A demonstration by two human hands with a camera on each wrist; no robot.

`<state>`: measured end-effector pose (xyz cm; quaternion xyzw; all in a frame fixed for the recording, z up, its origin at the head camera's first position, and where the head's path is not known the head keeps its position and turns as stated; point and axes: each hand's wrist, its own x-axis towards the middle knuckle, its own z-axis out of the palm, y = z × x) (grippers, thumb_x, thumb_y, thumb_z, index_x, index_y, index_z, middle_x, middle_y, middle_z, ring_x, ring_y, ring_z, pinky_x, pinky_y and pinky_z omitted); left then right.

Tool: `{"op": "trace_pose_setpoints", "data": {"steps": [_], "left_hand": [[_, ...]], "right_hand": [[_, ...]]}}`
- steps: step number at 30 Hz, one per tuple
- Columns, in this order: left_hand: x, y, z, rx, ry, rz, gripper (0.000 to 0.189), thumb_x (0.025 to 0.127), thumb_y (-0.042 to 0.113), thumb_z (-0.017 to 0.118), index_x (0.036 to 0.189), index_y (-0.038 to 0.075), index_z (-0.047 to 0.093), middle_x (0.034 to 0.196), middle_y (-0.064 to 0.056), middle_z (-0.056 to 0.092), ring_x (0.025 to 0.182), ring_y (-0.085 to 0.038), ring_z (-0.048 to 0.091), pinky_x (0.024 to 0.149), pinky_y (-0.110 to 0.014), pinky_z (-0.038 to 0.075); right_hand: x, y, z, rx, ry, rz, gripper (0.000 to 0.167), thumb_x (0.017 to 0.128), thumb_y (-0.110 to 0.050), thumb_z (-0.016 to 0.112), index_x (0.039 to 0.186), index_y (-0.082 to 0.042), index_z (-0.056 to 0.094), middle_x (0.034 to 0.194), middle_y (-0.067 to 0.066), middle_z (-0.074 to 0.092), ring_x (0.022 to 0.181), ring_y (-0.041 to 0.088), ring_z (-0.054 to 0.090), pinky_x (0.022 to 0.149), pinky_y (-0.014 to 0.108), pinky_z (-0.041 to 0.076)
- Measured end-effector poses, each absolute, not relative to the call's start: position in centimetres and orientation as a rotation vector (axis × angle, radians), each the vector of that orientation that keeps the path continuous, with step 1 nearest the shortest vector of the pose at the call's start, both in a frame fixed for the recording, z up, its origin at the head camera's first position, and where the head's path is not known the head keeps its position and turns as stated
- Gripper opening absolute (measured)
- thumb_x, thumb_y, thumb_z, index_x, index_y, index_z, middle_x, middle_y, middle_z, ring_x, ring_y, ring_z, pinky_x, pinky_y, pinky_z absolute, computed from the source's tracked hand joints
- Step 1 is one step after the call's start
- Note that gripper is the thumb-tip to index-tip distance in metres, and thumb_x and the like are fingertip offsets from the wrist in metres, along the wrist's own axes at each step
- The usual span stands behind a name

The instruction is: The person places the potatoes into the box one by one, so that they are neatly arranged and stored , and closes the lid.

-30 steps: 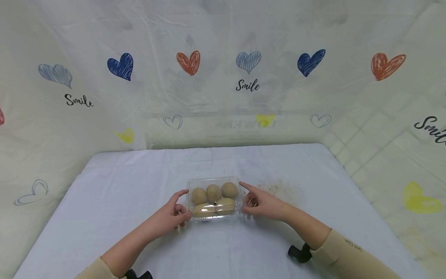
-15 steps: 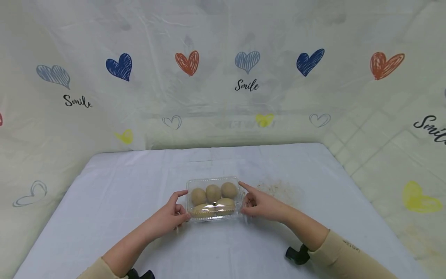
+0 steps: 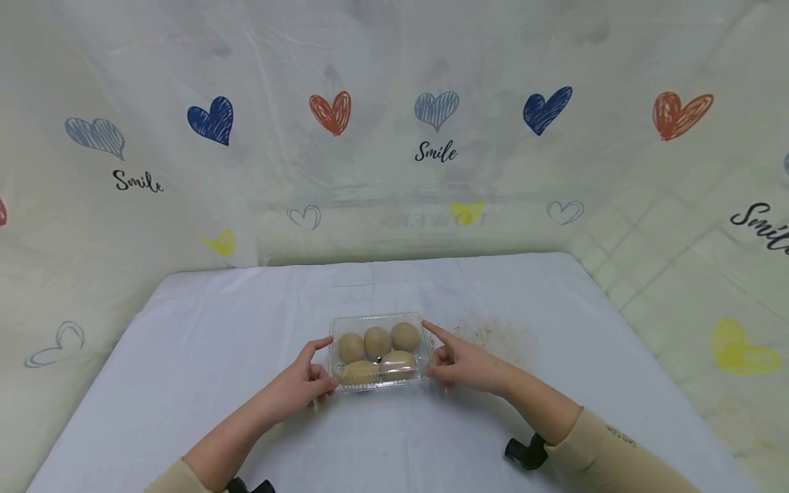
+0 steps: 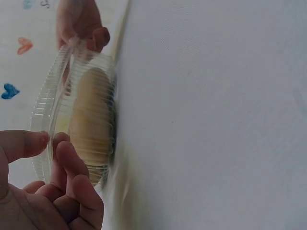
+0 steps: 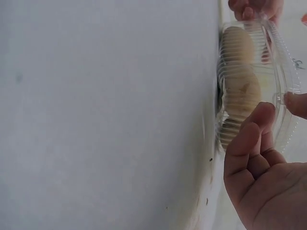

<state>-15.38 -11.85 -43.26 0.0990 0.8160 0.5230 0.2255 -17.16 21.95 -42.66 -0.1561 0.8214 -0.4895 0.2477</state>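
A clear plastic clamshell box (image 3: 377, 319) stands on the white-covered table, its lid down. Through it show several tan, potato-like rounded items (image 3: 405, 337), three at the back and others along the front. My left hand (image 3: 303, 380) grips the box's left end, thumb at the front corner and index finger stretched to the back one. At the opposite end, my right hand (image 3: 465, 361) holds it the same way, other fingers curled under. In the left wrist view the thumb (image 4: 41, 140) presses at the lid's rim; in the right wrist view the right thumb (image 5: 291, 101) does likewise.
Brown crumbs or stains (image 3: 490, 334) mark the white tablecloth (image 3: 394, 438) right of the box. A pale sheet (image 3: 382, 164) printed with hearts and "Smile" hangs behind and at the sides. Black wrist devices (image 3: 527, 452) show beneath the beige sleeves (image 3: 616, 452).
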Motion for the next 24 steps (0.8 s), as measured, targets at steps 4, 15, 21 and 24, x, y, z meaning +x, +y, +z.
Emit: {"op": "trace_pose_setpoints", "data": {"steps": [4,15,21,24], "left_hand": [[-15.40,-11.93,-43.37,0.273,2.236,1.445,0.076,0.097,0.016,0.064,0.156,0.013,0.015,0.083,-0.008,0.067,0.070,-0.020,0.057,0.060,-0.032,0.047],[-15.46,-12.01,-43.61,0.295,2.231,1.444,0.077,0.097,0.018,0.065,0.156,0.013,0.015,0.083,-0.008,0.067,0.070,-0.020,0.057,0.061,-0.032,0.047],[-15.46,-11.90,-43.51,0.279,2.214,1.447,0.077,0.097,0.018,0.065,0.155,0.014,0.015,0.084,-0.009,0.067,0.070,-0.019,0.058,0.062,-0.031,0.048],[-15.47,-11.90,-43.51,0.286,2.214,1.449,0.077,0.097,0.018,0.065,0.155,0.013,0.015,0.084,-0.010,0.067,0.071,-0.020,0.059,0.062,-0.031,0.048]], "right_hand": [[-17.00,21.93,-42.69,-0.400,2.212,-1.353,0.089,0.093,-0.017,0.068,0.161,-0.018,0.009,0.077,0.005,0.061,0.068,0.019,0.058,0.064,0.036,0.051],[-16.97,21.99,-43.10,-0.368,2.181,-1.381,0.089,0.095,-0.016,0.066,0.161,-0.020,0.007,0.075,0.005,0.060,0.066,0.018,0.055,0.064,0.034,0.048],[-16.91,21.84,-43.27,-0.354,2.206,-1.393,0.089,0.093,-0.016,0.068,0.161,-0.020,0.010,0.072,0.004,0.060,0.064,0.017,0.055,0.063,0.033,0.047],[-16.87,21.79,-43.31,-0.362,2.219,-1.395,0.088,0.093,-0.015,0.067,0.160,-0.019,0.010,0.071,0.004,0.059,0.064,0.017,0.055,0.062,0.034,0.047]]}}
